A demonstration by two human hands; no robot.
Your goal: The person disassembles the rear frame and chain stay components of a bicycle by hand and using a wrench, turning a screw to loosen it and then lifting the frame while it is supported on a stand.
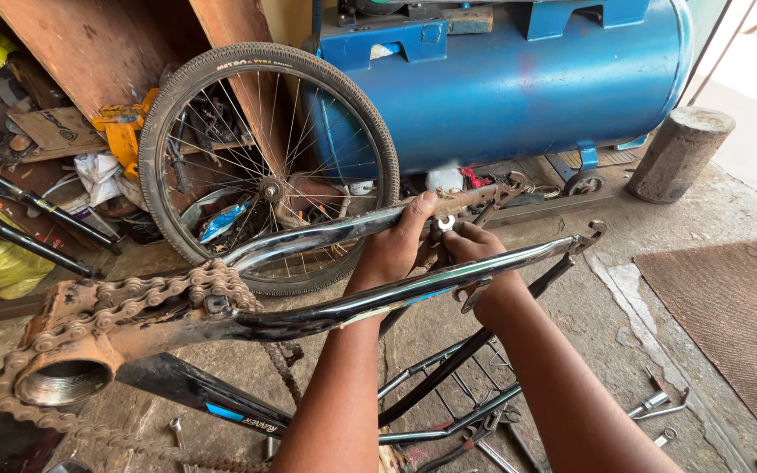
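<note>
1. Underfoot, you have a rough concrete floor [633, 307], dusty and stained, with a ribbed brown mat [738, 324] at the right.
2. Behind it lies a big blue steel tank [519, 88] on its side, smooth and rounded, with a short concrete cylinder [681, 153] standing beside it.
3. A spoked wheel [269, 166] with a knobby black tyre leans upright against wooden boards [107, 44]; the shelves at the left hold jumbled tools and rags.
4. The bike frame [221, 315] stretches across in front of you, its shell threaded and rusty, a rusty chain [133, 293] draped over it.
5. Your left hand [396, 245] wraps around the upper chrome stay [308, 236], fingers closed on the tube, thumb towards the rusty dropout [492, 193].
6. Your right hand [475, 250] sits between the two stays, fingertips pinched on a small silver nut [445, 223] just beside the left thumb.
7. The lower stay [449, 280] runs over your right wrist.
8. Spanners [659, 407] lie scattered on the floor, well apart from your hands.
</note>
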